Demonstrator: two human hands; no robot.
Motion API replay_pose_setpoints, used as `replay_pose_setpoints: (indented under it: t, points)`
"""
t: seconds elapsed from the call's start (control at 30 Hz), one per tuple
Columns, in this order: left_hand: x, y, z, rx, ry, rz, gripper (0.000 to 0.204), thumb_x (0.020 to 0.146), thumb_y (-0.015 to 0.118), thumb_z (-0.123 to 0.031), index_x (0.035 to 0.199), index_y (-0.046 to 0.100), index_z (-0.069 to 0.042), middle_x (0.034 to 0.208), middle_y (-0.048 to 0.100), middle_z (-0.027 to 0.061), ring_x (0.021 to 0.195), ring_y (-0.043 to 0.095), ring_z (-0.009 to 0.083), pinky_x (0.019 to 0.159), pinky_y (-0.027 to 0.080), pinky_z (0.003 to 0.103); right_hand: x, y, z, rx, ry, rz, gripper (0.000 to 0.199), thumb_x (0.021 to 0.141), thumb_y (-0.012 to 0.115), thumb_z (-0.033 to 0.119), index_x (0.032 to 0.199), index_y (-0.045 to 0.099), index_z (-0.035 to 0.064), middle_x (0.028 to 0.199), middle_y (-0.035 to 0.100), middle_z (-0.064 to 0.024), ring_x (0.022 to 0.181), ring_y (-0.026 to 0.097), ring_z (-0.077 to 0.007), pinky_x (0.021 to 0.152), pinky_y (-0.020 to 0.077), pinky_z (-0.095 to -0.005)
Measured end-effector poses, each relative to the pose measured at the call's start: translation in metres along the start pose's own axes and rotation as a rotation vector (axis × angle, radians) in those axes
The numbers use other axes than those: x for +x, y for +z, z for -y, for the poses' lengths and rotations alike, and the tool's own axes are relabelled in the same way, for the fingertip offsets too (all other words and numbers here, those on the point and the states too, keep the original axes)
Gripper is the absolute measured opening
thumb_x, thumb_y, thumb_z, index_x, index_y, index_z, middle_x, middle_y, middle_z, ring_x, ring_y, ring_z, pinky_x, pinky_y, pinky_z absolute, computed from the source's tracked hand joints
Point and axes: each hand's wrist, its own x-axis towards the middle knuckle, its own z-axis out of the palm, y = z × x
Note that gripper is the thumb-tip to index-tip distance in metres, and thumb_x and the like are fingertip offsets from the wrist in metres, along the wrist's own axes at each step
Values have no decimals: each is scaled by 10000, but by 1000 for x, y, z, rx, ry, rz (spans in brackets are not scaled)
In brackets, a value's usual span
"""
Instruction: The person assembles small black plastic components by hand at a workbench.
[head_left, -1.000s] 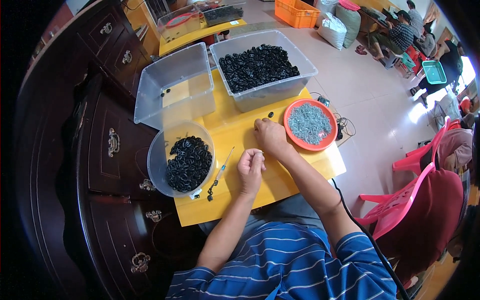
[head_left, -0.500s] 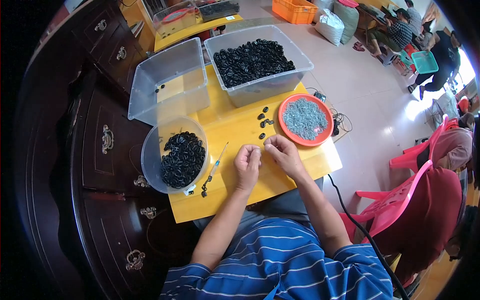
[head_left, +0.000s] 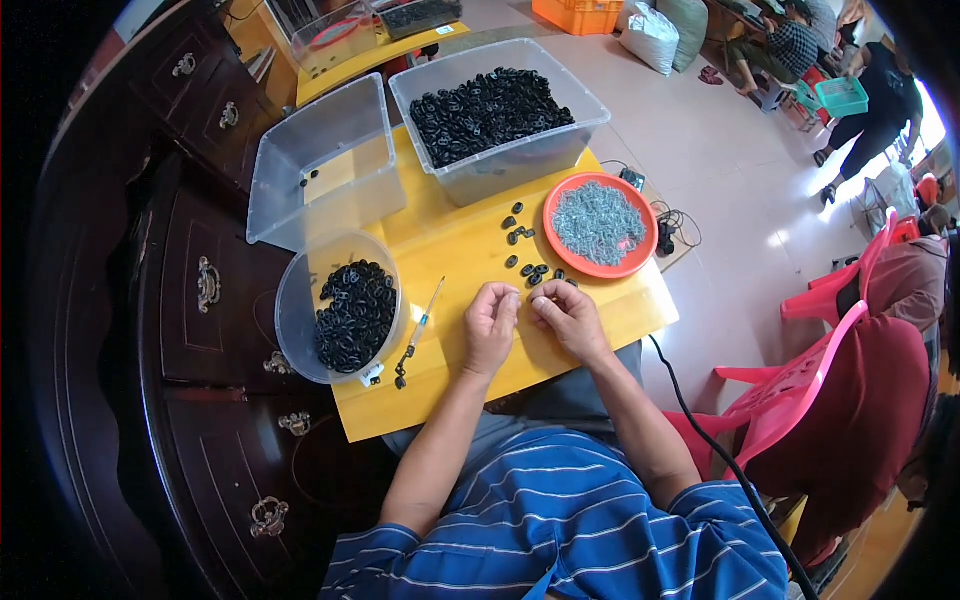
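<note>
Above the near part of the yellow table (head_left: 455,405), my left hand (head_left: 490,328) and my right hand (head_left: 571,324) face each other, each with thumb and fingers pinched. Whatever is between the fingertips is too small to make out. Just beyond my fingers lie several black oval pieces (head_left: 535,280), with more in a loose line farther off. To the right of these sits a red round plate (head_left: 551,243) heaped with small silvery metal pieces (head_left: 598,225). Left of my left hand lies a thin pen-like tool (head_left: 423,322) with a blue section, small black pieces by its near end.
A clear round tub (head_left: 287,322) of black pieces stands at the table's left. Behind are a large clear bin (head_left: 520,165) full of black pieces and another clear bin (head_left: 265,200) holding only a couple. Dark drawers (head_left: 200,330) border the left; pink chairs (head_left: 775,400) stand right.
My hands have drawn slightly nearer to me over the table, and several black oval pieces now show beyond my fingertips. The view has shifted a little. A person with a green basket has moved slightly.
</note>
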Motion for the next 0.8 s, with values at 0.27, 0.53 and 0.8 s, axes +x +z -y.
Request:
replay_pose_setpoints:
  t: [0.27, 0.53, 0.8]
  points:
    - [-1, 4, -5, 130, 48, 67, 81, 1003, 585, -110, 1005, 605, -32, 795, 588, -17, 675, 504, 50, 613, 446, 220, -2, 3, 3, 6, -13, -68, 184, 984, 621, 73, 1133, 708, 9, 844, 650, 7, 718, 588, -62, 666, 508, -227]
    - [0, 3, -2, 210, 113, 70, 69, 990, 588, -91, 982, 605, -25, 782, 595, 8, 675, 527, 71, 618, 459, 244, 2, 1, 7, 79, 4, 25, 231, 985, 601, 44, 1215, 598, 21, 913, 607, 0, 733, 582, -63, 649, 495, -219]
    - [1, 3, -1, 243, 112, 60, 68, 980, 590, -79, 959, 606, -16, 754, 594, 27, 656, 535, 98, 610, 468, 267, 4, -1, 4, 187, 1, 55, 162, 984, 597, 31, 1130, 528, 44, 878, 572, 13, 723, 564, -51, 635, 481, -203]
